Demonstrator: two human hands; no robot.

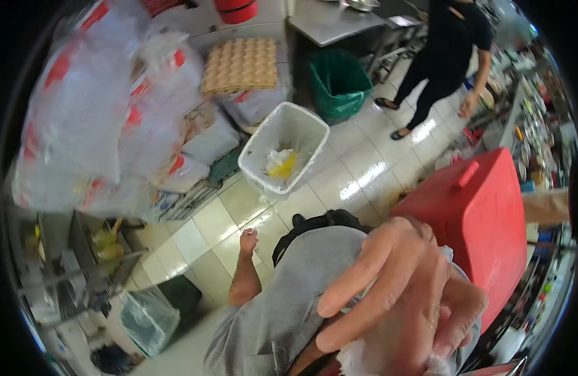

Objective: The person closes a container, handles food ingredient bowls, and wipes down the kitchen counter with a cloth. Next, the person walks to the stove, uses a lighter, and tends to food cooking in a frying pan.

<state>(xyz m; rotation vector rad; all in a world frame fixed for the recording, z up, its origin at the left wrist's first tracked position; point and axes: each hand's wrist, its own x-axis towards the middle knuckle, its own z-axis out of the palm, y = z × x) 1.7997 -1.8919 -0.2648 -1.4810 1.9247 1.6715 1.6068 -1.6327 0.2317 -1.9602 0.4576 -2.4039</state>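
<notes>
My right hand (408, 282) is very large and close to the camera, its fingers bent and spread toward the lower left. Crumpled white tissue (353, 359) shows at the palm's lower edge, apparently held against it; part is hidden by the hand. My left hand (248, 240) hangs low beside my grey shirt (282, 282), fingers curled, over the tiled floor. Whatever may be inside those fingers is too small to make out. In front of me stands a white-lined bin (251, 164) with white and yellow waste (281, 163) in it.
A red chest-like container (470, 219) stands close on my right. Bagged goods (82, 119) and stacked egg trays (240, 66) lie left. Beyond are a green bin (339, 88), a steel table (339, 25) and a person in dark clothes (442, 56). Another lined bin (150, 319) stands lower left.
</notes>
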